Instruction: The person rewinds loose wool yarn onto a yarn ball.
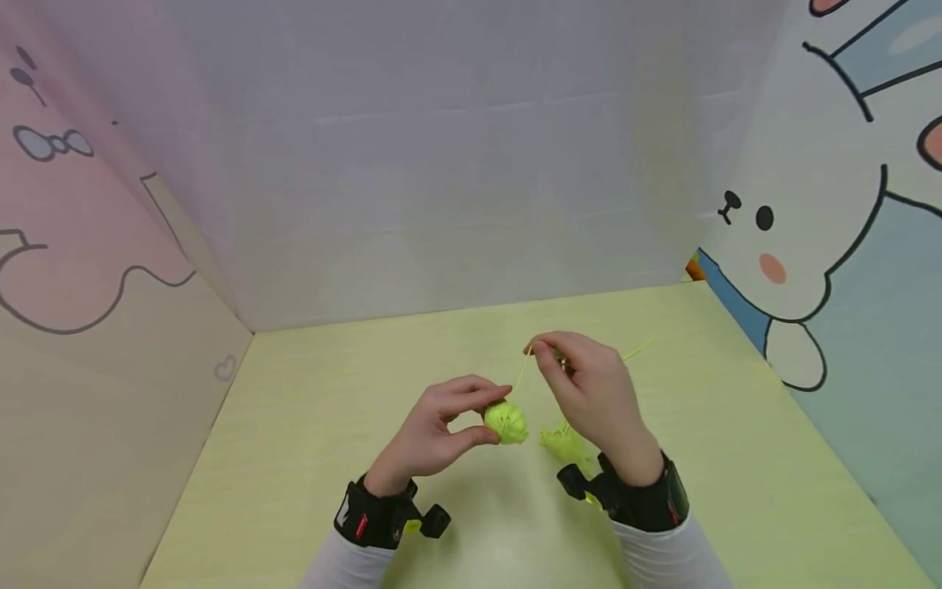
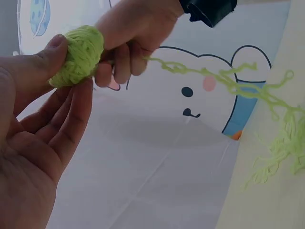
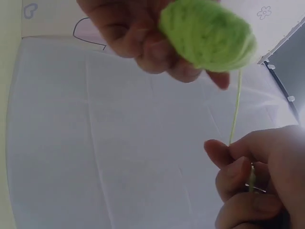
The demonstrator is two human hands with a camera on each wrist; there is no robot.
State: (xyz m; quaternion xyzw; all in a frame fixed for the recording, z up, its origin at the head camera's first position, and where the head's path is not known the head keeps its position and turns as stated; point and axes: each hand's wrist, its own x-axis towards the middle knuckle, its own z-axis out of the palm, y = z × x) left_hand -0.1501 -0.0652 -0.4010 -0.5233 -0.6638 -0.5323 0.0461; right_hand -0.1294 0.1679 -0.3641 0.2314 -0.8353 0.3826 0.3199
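A small ball of yellow-green yarn (image 1: 506, 423) is held between the thumb and fingers of my left hand (image 1: 449, 425), above the table. From the ball a thin strand of yarn (image 3: 236, 109) runs up to my right hand (image 1: 592, 388), which pinches it between thumb and forefinger. The other right fingers are curled, with yarn passing through them. In the left wrist view a tangled length of yarn (image 2: 224, 78) trails from the right hand to a loose heap of yarn (image 2: 290, 143) on the table. The head view shows that heap partly hidden behind the right wrist.
The pale yellow-green table (image 1: 331, 393) spreads around both hands. A plain whitish cloth wall (image 1: 456, 180) stands behind it. Cartoon-printed panels rise at the left (image 1: 88, 245) and right. Black camera straps (image 1: 371, 515) wrap both wrists.
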